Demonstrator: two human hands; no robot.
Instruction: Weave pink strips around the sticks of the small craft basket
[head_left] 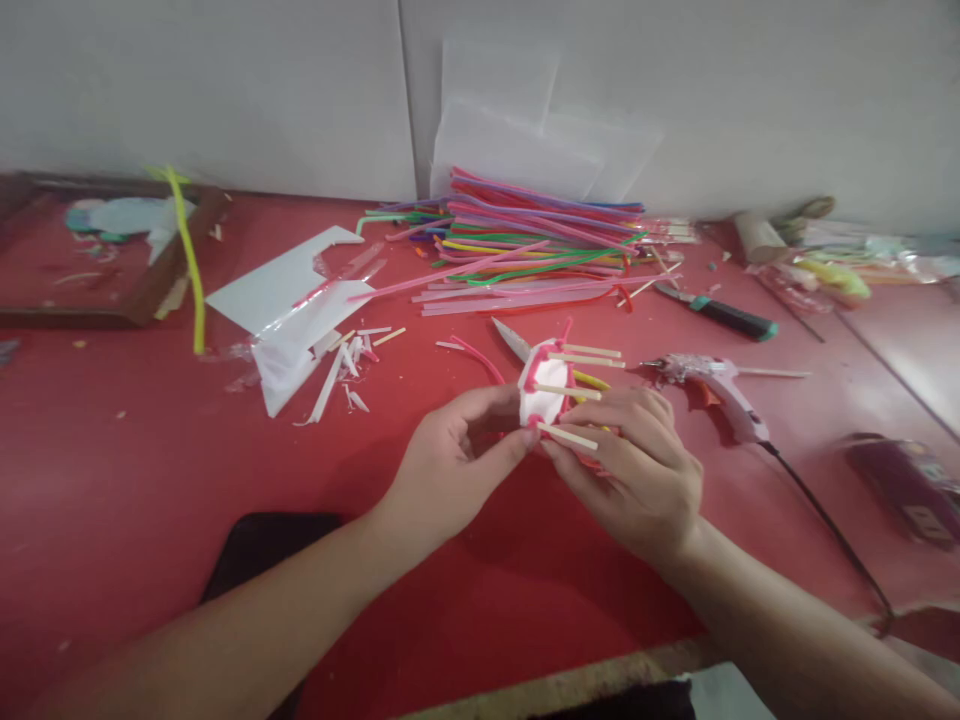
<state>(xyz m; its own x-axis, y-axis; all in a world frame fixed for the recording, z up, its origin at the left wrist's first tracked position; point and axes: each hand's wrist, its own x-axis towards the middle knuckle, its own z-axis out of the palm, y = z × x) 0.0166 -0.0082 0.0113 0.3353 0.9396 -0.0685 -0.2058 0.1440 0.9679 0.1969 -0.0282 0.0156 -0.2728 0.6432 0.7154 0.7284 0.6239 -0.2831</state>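
Note:
A small white piece [543, 392] edged with pink pipe cleaner is held above the red table, with several pale wooden sticks jutting from it to the right. My left hand [461, 450] pinches its left and lower edge between thumb and fingers. From the right, my right hand [641, 465] closes its fingers on the lower right side, near the lowest stick. Parts of the right fingertips are hidden behind the sticks. Just behind the piece lie scissors [511, 340] with yellow handles, partly covered by it.
A bundle of coloured pipe cleaners [532, 240] lies at the back. White card [277, 280] and scraps are left of it. A cutter [731, 317], a glue gun [724, 392] with its cable and a purple case [904, 485] are at the right. A wooden tray [135, 300] stands far left.

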